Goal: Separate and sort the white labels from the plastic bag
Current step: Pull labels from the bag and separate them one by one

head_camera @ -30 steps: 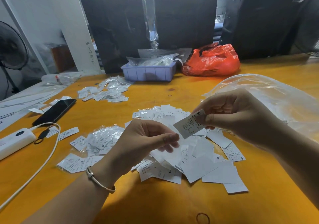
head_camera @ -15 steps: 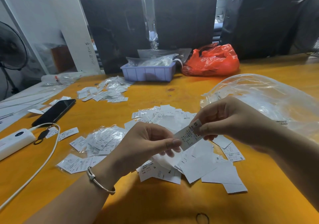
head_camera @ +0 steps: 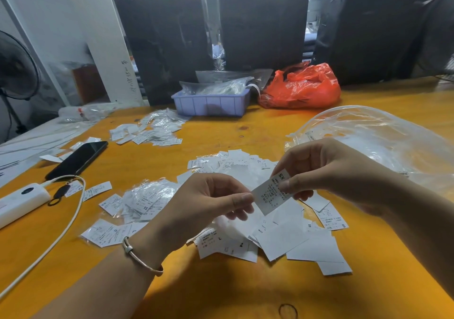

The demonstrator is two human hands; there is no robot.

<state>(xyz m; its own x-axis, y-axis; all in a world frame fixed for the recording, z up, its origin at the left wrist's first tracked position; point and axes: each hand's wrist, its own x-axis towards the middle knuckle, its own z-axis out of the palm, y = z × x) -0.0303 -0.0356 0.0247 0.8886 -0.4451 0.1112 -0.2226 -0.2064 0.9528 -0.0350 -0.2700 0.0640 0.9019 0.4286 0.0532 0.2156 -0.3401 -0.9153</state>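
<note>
A small white label (head_camera: 269,194) marked XS is held above the table between both hands. My right hand (head_camera: 326,169) pinches its upper right end. My left hand (head_camera: 208,201) pinches its lower left edge between thumb and fingers. Beneath them lies a loose pile of white labels (head_camera: 282,235) on the orange table (head_camera: 221,294). A large clear plastic bag (head_camera: 383,142) lies to the right, behind my right hand. Sorted groups of labels in clear sleeves lie at the left (head_camera: 145,201) and further back (head_camera: 149,132).
A black phone (head_camera: 77,160), a white power bank (head_camera: 21,202) and its white cable (head_camera: 61,230) lie at the left. A lilac tray (head_camera: 211,104) with clear bags and a red plastic bag (head_camera: 301,86) stand at the back. Black wrapped bundles rise behind the table.
My right hand lowered the label toward my left hand. My left hand's thumb and fingers closed on its lower edge, so both hands now hold it.
</note>
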